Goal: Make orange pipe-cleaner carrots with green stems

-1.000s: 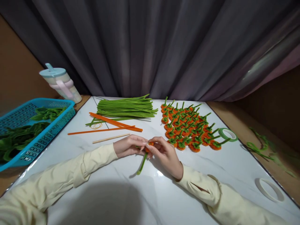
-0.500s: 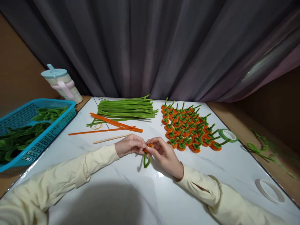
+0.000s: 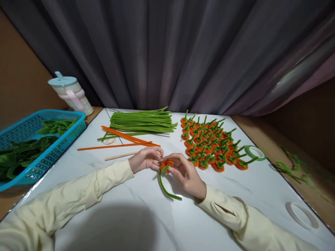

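Note:
An orange pipe-cleaner pumpkin [image 3: 170, 162] is pinched between the thumb and fingers of my right hand [image 3: 188, 177], just above the table. From it a green pipe cleaner [image 3: 164, 190] curves down and to the right, its free end sticking out towards me. My left hand [image 3: 146, 159] is at the pumpkin's left side, its fingers loosely bent and apart. Some of its fingertips are close to the pumpkin's edge; whether they touch it I cannot tell. A thin wooden stick [image 3: 120, 156] lies behind my left hand, partly covered by it.
Finished orange pumpkins [image 3: 209, 146] with green stems stand grouped at the right. Green pipe cleaners [image 3: 141, 120] lie bundled at the back, orange ones [image 3: 117, 134] before them. A blue basket [image 3: 65, 134] and tumbler [image 3: 70, 92] stand left; green tape [image 3: 255, 152] and a white ring [image 3: 302, 215] lie right.
My left hand's fingers have loosened and lifted from the pumpkin. The green pipe cleaner, bent in a loop before, now extends with its end to the right. The right hand keeps its pinch.

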Tool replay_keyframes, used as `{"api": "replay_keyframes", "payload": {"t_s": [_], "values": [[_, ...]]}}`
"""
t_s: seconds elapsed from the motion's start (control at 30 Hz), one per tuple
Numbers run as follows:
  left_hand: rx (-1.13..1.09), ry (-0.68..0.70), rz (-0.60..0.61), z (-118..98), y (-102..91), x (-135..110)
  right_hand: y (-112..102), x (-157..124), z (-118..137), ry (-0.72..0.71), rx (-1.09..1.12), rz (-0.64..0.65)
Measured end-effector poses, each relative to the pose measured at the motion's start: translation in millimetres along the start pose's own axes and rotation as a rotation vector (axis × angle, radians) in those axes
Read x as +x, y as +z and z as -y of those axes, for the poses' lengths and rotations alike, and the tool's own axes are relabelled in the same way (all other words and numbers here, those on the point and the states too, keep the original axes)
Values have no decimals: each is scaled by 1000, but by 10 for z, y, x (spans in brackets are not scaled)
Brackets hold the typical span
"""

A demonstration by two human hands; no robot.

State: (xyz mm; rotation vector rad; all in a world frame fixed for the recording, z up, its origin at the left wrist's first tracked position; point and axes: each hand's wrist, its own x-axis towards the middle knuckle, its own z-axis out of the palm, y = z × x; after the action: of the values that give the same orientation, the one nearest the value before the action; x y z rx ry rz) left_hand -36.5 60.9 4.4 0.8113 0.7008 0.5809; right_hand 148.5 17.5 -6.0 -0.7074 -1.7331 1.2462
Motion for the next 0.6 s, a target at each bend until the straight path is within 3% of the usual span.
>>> {"api": "replay_keyframes", "payload": {"t_s": [0.13, 0.4, 0.6], "values": [[60, 0, 57, 16, 8, -2, -21, 13, -13, -31, -156, -35], [173, 100, -7, 123, 67, 33, -7, 31, 67, -126, -524, -118], [250, 159, -12, 155, 167, -42, 18, -124, 197, 62, -535, -312]]}}
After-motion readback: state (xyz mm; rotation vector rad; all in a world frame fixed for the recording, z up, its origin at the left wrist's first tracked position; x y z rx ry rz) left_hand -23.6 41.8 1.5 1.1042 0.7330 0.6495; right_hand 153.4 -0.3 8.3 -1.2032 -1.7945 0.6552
